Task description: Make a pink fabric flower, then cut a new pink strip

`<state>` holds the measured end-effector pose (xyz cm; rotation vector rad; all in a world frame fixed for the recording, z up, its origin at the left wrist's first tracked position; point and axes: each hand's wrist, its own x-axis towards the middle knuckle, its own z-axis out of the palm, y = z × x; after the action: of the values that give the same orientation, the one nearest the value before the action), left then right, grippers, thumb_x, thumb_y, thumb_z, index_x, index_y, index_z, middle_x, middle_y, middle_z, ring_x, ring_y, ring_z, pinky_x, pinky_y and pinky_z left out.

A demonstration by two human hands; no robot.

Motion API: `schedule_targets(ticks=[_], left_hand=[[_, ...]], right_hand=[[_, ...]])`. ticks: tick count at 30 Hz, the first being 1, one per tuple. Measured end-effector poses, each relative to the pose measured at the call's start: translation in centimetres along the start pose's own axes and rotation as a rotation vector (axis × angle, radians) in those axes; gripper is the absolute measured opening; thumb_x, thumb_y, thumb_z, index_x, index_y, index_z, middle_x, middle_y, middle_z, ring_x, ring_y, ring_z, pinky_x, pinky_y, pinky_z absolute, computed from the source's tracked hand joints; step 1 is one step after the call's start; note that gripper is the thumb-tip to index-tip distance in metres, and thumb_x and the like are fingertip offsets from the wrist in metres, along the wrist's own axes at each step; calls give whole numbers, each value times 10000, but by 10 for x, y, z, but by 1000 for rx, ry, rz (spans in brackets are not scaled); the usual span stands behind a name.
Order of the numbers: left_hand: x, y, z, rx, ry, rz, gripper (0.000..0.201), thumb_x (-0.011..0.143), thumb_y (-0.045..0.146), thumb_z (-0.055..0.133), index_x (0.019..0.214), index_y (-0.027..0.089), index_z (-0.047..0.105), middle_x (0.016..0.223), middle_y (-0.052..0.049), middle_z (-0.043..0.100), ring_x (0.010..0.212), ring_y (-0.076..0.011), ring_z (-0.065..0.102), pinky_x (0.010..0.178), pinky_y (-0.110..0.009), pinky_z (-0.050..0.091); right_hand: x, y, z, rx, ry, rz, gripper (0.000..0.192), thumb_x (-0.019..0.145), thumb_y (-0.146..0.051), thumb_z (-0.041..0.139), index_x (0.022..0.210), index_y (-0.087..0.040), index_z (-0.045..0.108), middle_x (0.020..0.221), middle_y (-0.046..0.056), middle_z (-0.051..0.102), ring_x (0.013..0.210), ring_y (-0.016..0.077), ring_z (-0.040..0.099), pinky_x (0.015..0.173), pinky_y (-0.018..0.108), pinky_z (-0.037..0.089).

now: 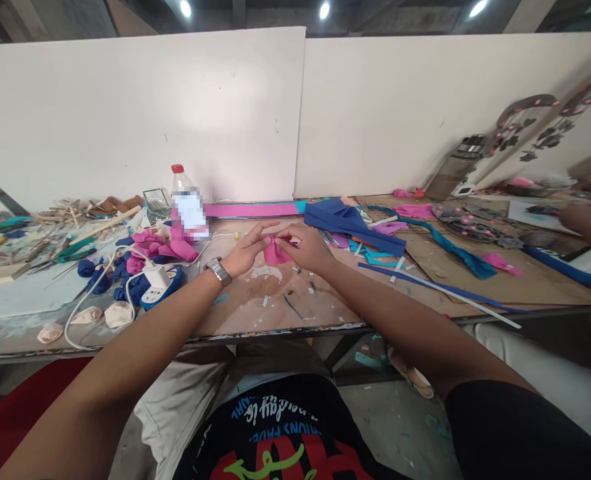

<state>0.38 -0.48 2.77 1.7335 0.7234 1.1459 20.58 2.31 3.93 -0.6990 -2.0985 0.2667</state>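
A small piece of bright pink fabric is pinched between both hands, just over the worktable. My left hand grips its left edge with thumb and fingers, some fingers stretched out above it. From the other side my right hand closes thumb and fingertips on the upper right edge. The tips partly hide the fabric. A metal watch circles my left wrist. Folded dark blue fabric lies right of my right hand, beside purple and turquoise scraps.
Left stand a plastic bottle, a white charger with its cable on a blue power strip, and several pink and blue fabric rolls. Pliers and wood sticks lie farther left. White and blue strips cross the right side. Another person's hand is far right.
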Motion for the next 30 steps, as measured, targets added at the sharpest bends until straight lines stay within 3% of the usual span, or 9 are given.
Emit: schedule_targets(ticks=[5, 10, 17, 19, 25, 30], left_hand=[[1, -1, 0, 27, 18, 36, 521, 909, 329, 596, 1420, 235, 552, 1352, -76, 626, 1178, -244, 587, 1026, -376, 423], [2, -1, 1, 60, 33, 54, 522, 879, 245, 549, 1400, 217, 569, 1459, -78, 556, 1296, -266, 528, 1051, -365, 430], [1, -3, 1, 69, -4, 71, 533, 917, 287, 562, 1446, 245, 511, 1486, -85, 509, 1271, -250, 548, 1107, -388, 394], [1, -5, 3, 66, -4, 71, 527, 938, 329, 575, 1451, 238, 495, 1443, -97, 541, 1226, -245, 571, 1076, -383, 413], [3, -14, 4, 73, 51, 27, 581, 931, 448, 646, 1421, 199, 455, 1063, -76, 686, 959, -192, 632, 867, -324, 472], [4, -17, 0, 110, 157, 27, 495, 894, 408, 703, 1309, 204, 526, 1040, -70, 696, 931, -170, 645, 790, -279, 474]], right_hand=[[-1, -1, 0, 40, -18, 1, 172, 904, -332, 662, 1013, -226, 742, 954, 44, 769, 858, 207, 677, 818, 351, 525], [-2, 5, 2, 22, -105, -100, 251, 963, -385, 600, 1114, -235, 731, 969, 54, 748, 898, 208, 662, 840, 353, 510], [-2, 7, 3, 24, -159, -155, 290, 999, -403, 540, 1169, -235, 706, 1003, 68, 717, 882, 205, 634, 813, 354, 497], [-2, 6, 3, 17, -155, -149, 274, 998, -385, 541, 1149, -231, 709, 988, 66, 722, 874, 205, 634, 812, 354, 496], [-1, 1, 2, 5, -76, -92, 223, 967, -314, 586, 1088, -195, 731, 974, 73, 738, 853, 198, 648, 801, 338, 503], [1, 0, -1, 3, -57, -38, 252, 948, -354, 623, 1096, -191, 746, 959, 71, 746, 792, 184, 640, 756, 320, 507]])
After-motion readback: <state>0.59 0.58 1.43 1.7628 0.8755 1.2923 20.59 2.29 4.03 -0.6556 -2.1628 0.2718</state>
